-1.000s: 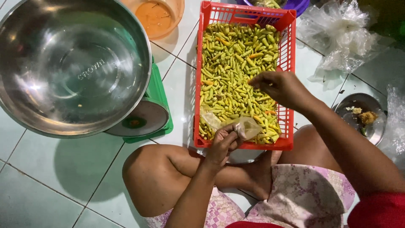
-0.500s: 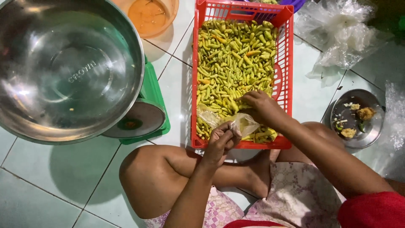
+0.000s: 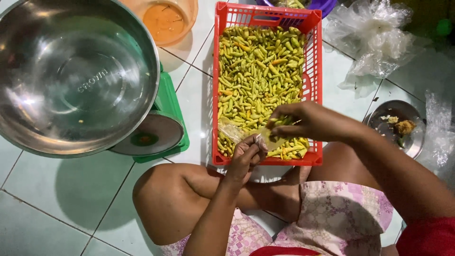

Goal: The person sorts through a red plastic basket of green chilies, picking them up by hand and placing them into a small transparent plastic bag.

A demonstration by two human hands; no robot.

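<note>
Plastic bags (image 3: 374, 40) crumpled, clear, upper right of frame. Left hand (image 3: 246, 154) pinching small clear bag (image 3: 232, 130) mouth; right hand (image 3: 303, 121) grasping chillies (image 3: 277, 122) over red crate (image 3: 313, 71), lower centre.

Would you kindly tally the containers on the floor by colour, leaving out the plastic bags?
Red: 1, the crate of chillies
Orange: 1, the bowl
Purple: 1, a bowl at the top edge
Silver metal: 2, the big bowl on the green scale and a small dish
Total: 5
</note>
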